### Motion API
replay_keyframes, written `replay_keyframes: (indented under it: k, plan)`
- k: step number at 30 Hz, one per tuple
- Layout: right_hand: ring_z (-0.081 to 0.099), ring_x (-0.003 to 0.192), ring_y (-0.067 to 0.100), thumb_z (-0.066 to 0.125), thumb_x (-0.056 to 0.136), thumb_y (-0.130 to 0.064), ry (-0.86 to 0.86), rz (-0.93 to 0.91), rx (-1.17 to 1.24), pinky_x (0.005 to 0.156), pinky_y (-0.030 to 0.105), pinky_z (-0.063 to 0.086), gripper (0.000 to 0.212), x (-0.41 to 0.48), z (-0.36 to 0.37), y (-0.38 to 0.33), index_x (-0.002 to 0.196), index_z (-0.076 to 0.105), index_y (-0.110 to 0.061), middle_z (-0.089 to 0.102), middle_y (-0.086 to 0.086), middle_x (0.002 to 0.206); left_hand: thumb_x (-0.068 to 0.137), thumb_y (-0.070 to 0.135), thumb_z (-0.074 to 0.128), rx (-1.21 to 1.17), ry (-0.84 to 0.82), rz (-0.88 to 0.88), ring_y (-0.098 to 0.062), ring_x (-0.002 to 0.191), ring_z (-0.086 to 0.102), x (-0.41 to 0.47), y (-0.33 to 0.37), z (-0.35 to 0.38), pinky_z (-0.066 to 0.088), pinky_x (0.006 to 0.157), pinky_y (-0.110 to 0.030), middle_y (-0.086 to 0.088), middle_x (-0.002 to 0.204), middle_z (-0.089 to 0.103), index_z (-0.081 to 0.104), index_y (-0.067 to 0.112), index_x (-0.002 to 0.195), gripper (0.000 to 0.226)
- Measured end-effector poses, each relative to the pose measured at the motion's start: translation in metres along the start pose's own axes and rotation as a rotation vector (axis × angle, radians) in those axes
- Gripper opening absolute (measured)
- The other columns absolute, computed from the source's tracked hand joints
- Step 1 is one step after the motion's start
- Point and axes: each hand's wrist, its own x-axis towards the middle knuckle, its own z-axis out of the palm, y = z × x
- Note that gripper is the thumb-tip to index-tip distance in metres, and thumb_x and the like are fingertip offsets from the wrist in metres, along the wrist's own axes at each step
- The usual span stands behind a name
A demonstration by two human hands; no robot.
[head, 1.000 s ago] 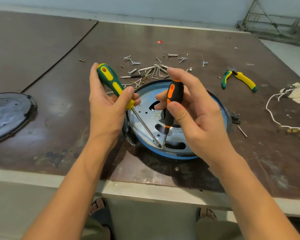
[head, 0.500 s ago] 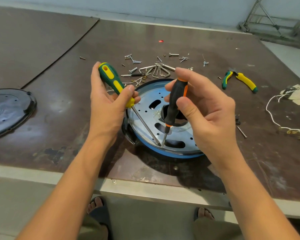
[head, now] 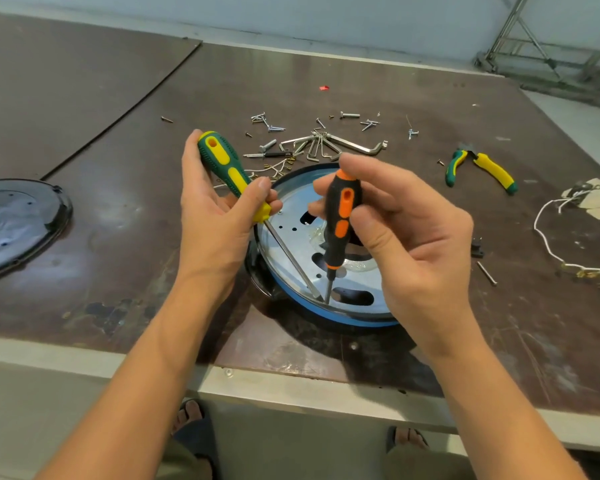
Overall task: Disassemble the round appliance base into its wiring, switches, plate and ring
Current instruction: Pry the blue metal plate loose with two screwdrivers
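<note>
Right at the front edge of the desk sits the round appliance base, open side up. You can see the shiny metal plate with its holes and oval slots, and the blue ring running round the near side. The person's left hand has its grip wrapped round a green-and-yellow screwdriver, thumb on the lower end of the handle, shaft slanting down and to the right across the plate. The right hand has its grip pinching an orange-and-black screwdriver between thumb and fingertips, nearly upright. Both tips meet at the same spot near the plate's front rim, just beside an oval slot. Behind the base there's a scatter of screws and a bunch of hex keys. Green-and-yellow pliers lie off to the right, with a loose white wire further right again. A black round cover lies well apart at the left edge.
</note>
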Motion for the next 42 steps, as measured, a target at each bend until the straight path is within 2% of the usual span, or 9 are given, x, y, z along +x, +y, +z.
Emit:
replay_keyframes:
  k: [6, 12, 18, 23, 28, 32, 35, 40, 42]
  plan:
    - [0.062, 0.093, 0.011, 0.071, 0.094, -0.012, 0.053, -0.020, 0.042, 0.078, 0.025, 0.054, 0.033, 0.006, 0.005, -0.006, 0.123, 0.055, -0.012, 0.060, 0.007, 0.107, 0.093, 0.003, 0.068, -0.012, 0.006, 0.004, -0.021, 0.089, 0.072, -0.001, 0.001, 0.001, 0.060, 0.082, -0.035, -0.002, 0.147, 0.043, 0.014, 0.017, 0.159, 0.087]
    - [0.070, 0.097, 0.043, 0.051, 0.103, -0.002, 0.055, 0.007, 0.030, 0.075, 0.054, 0.061, 0.029, 0.000, 0.002, -0.002, 0.130, 0.055, -0.009, 0.067, 0.025, 0.108, 0.093, 0.002, 0.067, -0.035, 0.025, 0.003, -0.025, 0.089, 0.074, -0.001, 0.000, 0.002, 0.061, 0.083, -0.037, 0.004, 0.145, 0.045, 0.016, 0.015, 0.158, 0.084]
    - [0.061, 0.082, 0.027, 0.073, 0.090, -0.001, 0.133, 0.018, 0.043, 0.074, 0.027, 0.054, 0.031, 0.004, 0.005, -0.006, 0.111, 0.054, -0.014, 0.059, 0.018, 0.092, 0.097, -0.003, 0.061, -0.081, 0.040, 0.013, -0.035, 0.099, 0.073, -0.002, 0.004, 0.003, 0.060, 0.087, -0.044, 0.006, 0.145, 0.043, 0.016, 0.012, 0.157, 0.077]
    - [0.073, 0.095, 0.028, 0.054, 0.099, 0.004, 0.133, 0.036, 0.112, 0.086, 0.035, 0.058, 0.032, 0.002, 0.002, -0.004, 0.130, 0.052, -0.003, 0.069, 0.017, 0.112, 0.095, -0.001, 0.064, -0.039, 0.008, 0.025, -0.026, 0.082, 0.073, -0.006, 0.005, 0.008, 0.060, 0.081, -0.039, -0.002, 0.143, 0.043, 0.022, 0.008, 0.152, 0.072]
    - [0.074, 0.103, 0.031, 0.045, 0.104, 0.005, 0.116, 0.067, 0.085, 0.089, 0.036, 0.058, 0.029, 0.002, -0.001, -0.001, 0.132, 0.052, 0.002, 0.069, 0.019, 0.122, 0.097, 0.000, 0.062, -0.015, -0.005, 0.009, -0.021, 0.080, 0.068, 0.000, 0.002, 0.007, 0.061, 0.075, -0.038, 0.017, 0.123, 0.059, 0.015, 0.009, 0.158, 0.078]
    - [0.072, 0.103, 0.029, 0.042, 0.104, 0.004, 0.087, 0.056, 0.070, 0.085, 0.042, 0.060, 0.029, 0.001, -0.003, 0.001, 0.132, 0.051, 0.001, 0.068, 0.017, 0.122, 0.099, 0.002, 0.060, -0.057, 0.019, -0.017, -0.020, 0.080, 0.065, 0.006, 0.000, -0.001, 0.059, 0.072, -0.034, -0.016, 0.125, 0.056, 0.015, 0.005, 0.157, 0.074]
    - [0.067, 0.102, 0.027, 0.048, 0.104, 0.000, 0.068, 0.037, 0.062, 0.081, 0.044, 0.061, 0.025, 0.001, -0.002, 0.000, 0.127, 0.056, -0.003, 0.066, 0.018, 0.120, 0.099, 0.003, 0.059, -0.086, -0.006, -0.022, -0.022, 0.081, 0.063, 0.007, 0.000, -0.004, 0.057, 0.071, -0.032, -0.019, 0.115, 0.053, 0.011, 0.001, 0.155, 0.074]
    - [0.057, 0.080, 0.000, 0.070, 0.091, -0.011, 0.100, 0.008, 0.034, 0.069, 0.014, 0.050, 0.037, 0.005, 0.002, -0.006, 0.126, 0.057, -0.012, 0.056, 0.005, 0.097, 0.099, 0.003, 0.061, -0.078, -0.029, 0.014, -0.018, 0.083, 0.067, 0.004, 0.006, 0.004, 0.058, 0.072, -0.029, -0.024, 0.151, 0.035, 0.011, 0.013, 0.160, 0.079]
    - [0.066, 0.076, 0.010, 0.065, 0.093, -0.012, 0.114, 0.028, 0.036, 0.067, 0.028, 0.060, 0.037, 0.003, 0.001, -0.005, 0.129, 0.058, -0.014, 0.062, 0.010, 0.091, 0.098, 0.002, 0.060, -0.081, -0.032, 0.038, -0.019, 0.083, 0.068, 0.003, 0.008, 0.006, 0.058, 0.073, -0.030, -0.016, 0.154, 0.034, 0.010, 0.015, 0.161, 0.081]
